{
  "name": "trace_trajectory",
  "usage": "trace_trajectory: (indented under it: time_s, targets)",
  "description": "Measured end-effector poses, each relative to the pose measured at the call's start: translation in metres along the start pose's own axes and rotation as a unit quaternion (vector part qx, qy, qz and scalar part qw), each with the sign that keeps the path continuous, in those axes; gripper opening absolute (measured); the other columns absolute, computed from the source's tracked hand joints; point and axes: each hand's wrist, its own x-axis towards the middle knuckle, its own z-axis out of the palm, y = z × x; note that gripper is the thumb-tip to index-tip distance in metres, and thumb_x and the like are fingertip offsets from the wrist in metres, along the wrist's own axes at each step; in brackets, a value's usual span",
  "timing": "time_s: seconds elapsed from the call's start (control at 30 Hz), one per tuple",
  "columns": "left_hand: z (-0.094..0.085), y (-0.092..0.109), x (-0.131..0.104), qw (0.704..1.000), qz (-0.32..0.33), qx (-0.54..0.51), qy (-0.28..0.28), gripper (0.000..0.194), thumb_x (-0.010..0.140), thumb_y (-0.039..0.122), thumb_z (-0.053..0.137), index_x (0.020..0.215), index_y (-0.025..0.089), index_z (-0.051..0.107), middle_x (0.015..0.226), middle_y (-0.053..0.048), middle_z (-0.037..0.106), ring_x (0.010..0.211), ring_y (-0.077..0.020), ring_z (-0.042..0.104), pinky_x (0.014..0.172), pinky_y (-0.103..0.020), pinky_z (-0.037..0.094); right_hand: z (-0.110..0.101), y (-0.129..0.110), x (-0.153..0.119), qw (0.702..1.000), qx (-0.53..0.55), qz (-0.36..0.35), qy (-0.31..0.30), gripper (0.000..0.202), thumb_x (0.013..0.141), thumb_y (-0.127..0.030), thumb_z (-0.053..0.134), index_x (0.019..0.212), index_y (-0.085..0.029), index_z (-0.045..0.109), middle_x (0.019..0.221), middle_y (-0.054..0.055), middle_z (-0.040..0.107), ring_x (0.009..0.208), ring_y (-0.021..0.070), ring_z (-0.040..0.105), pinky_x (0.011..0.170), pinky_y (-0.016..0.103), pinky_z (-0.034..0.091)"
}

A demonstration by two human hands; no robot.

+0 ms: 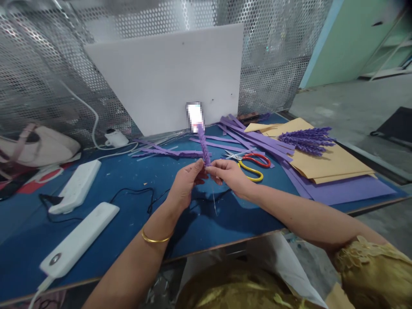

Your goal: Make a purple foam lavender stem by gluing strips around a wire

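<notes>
Left hand [186, 178] and right hand [227, 171] both pinch the base of the purple foam sprig [203, 148], held upright over the blue desk [128, 180]. Best: keep fringe wraps tight, wire [214, 201] centred. Scissors [252, 163] lie just right.

Your left hand [186, 182] and right hand [229, 174] both pinch the base of a purple fringed stem [203, 148], standing upright over the blue table [135, 171], thin wire hanging below your fingers. Scissors [251, 163] lie just right of your right hand. Purple strips [254, 137], finished purple sprigs [307, 140] on tan sheets [334, 165] far right. Two white power strips [77, 184] left.
</notes>
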Motion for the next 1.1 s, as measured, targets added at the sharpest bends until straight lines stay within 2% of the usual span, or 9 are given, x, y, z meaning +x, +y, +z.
trace_trajectory:
  time_s: [0.1,0.2,0.43,0.6,0.7,0.77,0.87,1.0,1.1]
  targets:
    - [0.002,0.001,-0.003,0.998,-0.027,0.037,-0.052,0.046,0.067,0.061,0.079,0.075,0.016,0.075,0.072,-0.005,0.070,0.062,-0.0137,0.059,0.060,-0.025,0.043,-0.004,0.000,0.003,0.998,-0.008,-0.038,0.055,0.037,0.075,-0.048,0.072,0.061,-0.019,0.054,0.051,-0.005,0.049,0.047,0.0083,0.041,0.049,0.025,0.031]
    - [0.004,0.000,-0.004,0.997,-0.020,0.059,-0.052,0.037,0.062,0.049,0.086,0.072,0.015,0.075,0.065,-0.003,0.068,0.056,-0.0111,0.055,0.058,-0.024,0.041,-0.008,0.002,0.007,0.995,-0.018,-0.051,0.082,0.036,0.076,-0.047,0.073,0.062,-0.019,0.055,0.055,-0.005,0.052,0.047,0.0080,0.042,0.048,0.025,0.033]
    - [0.008,0.001,-0.008,0.995,-0.009,0.058,-0.084,0.030,0.070,0.046,0.078,0.070,0.017,0.073,0.065,-0.002,0.067,0.057,-0.0108,0.053,0.058,-0.023,0.040,-0.008,0.002,0.008,0.997,0.006,-0.033,0.067,0.035,0.072,-0.046,0.076,0.064,-0.018,0.057,0.056,-0.004,0.056,0.048,0.0085,0.045,0.049,0.024,0.035]
    - [0.009,0.001,-0.009,0.994,0.021,0.070,-0.075,0.024,0.071,0.040,0.076,0.067,0.017,0.072,0.061,-0.001,0.064,0.057,-0.0107,0.050,0.058,-0.024,0.039,-0.007,0.000,0.005,1.000,-0.005,-0.009,0.013,0.035,0.072,-0.045,0.076,0.063,-0.018,0.055,0.053,-0.005,0.051,0.050,0.0081,0.043,0.050,0.023,0.034]
    - [0.008,0.000,-0.009,0.992,0.011,0.081,-0.100,0.025,0.071,0.040,0.076,0.065,0.017,0.070,0.060,-0.001,0.064,0.057,-0.0109,0.050,0.059,-0.024,0.038,-0.013,-0.003,0.009,0.998,0.006,-0.024,0.054,0.032,0.073,-0.040,0.076,0.062,-0.018,0.056,0.050,-0.006,0.049,0.047,0.0073,0.041,0.049,0.022,0.032]
    - [0.007,0.000,-0.009,0.988,0.004,0.092,-0.123,0.026,0.070,0.041,0.076,0.065,0.017,0.069,0.060,-0.001,0.063,0.057,-0.0108,0.050,0.059,-0.024,0.038,-0.025,-0.010,0.016,0.992,0.028,-0.037,0.119,0.028,0.076,-0.035,0.075,0.063,-0.017,0.057,0.049,-0.006,0.048,0.045,0.0066,0.040,0.047,0.021,0.032]
    - [0.008,0.000,-0.010,0.984,-0.003,0.113,-0.135,0.026,0.070,0.041,0.075,0.064,0.017,0.069,0.059,-0.001,0.062,0.057,-0.0111,0.050,0.058,-0.024,0.037,-0.057,-0.025,0.032,0.970,0.059,-0.041,0.233,0.022,0.083,-0.027,0.071,0.069,-0.017,0.056,0.056,-0.006,0.050,0.045,0.0052,0.041,0.045,0.019,0.033]
    - [0.009,0.000,-0.008,0.992,0.011,0.095,-0.087,0.025,0.070,0.041,0.071,0.068,0.017,0.070,0.060,-0.001,0.062,0.057,-0.0110,0.050,0.057,-0.024,0.036,-0.118,-0.046,0.058,0.942,0.048,-0.007,0.333,0.019,0.094,-0.025,0.062,0.078,-0.016,0.056,0.064,-0.004,0.052,0.048,0.0046,0.043,0.044,0.016,0.036]
    - [0.008,0.001,-0.006,0.998,0.019,0.030,-0.044,0.029,0.071,0.044,0.070,0.062,0.017,0.063,0.057,0.001,0.058,0.054,-0.0101,0.047,0.055,-0.024,0.035,-0.160,-0.058,0.072,0.922,0.010,0.038,0.386,0.017,0.097,-0.029,0.059,0.103,-0.012,0.063,0.093,0.005,0.065,0.072,0.0117,0.062,0.063,0.026,0.054]
